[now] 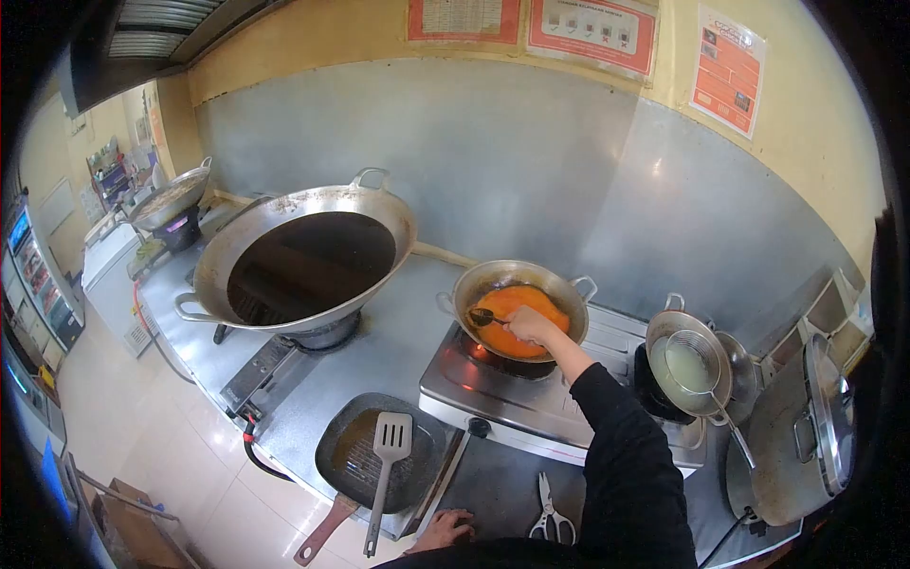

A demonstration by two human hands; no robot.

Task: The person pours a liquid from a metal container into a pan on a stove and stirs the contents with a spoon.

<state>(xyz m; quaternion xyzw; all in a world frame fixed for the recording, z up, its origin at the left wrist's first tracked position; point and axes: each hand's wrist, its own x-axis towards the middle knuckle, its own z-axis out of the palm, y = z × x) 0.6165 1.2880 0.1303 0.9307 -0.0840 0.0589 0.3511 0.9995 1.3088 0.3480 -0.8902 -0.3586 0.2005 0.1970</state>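
My right hand [533, 327] is closed round the handle of a dark ladle [483, 317], whose head dips into orange sauce [531, 302]. The sauce lies in a two-handled wok [464, 284] on a lit burner of the gas stove [531, 424]. At the bottom edge, my left hand [444, 531] rests on the counter, fingers stretched out and holding nothing. Beside it are a square grill pan [431, 441] with a grey slotted spatula [391, 446] across it, and kitchen scissors [550, 517] to the right.
A large wok of dark liquid [318, 256] stands on a burner at left. Right of the stove's lit burner are another wok [661, 332] with a strainer [697, 360] in it and a big lidded pot [773, 474]. A metal splash wall [531, 161] rises behind.
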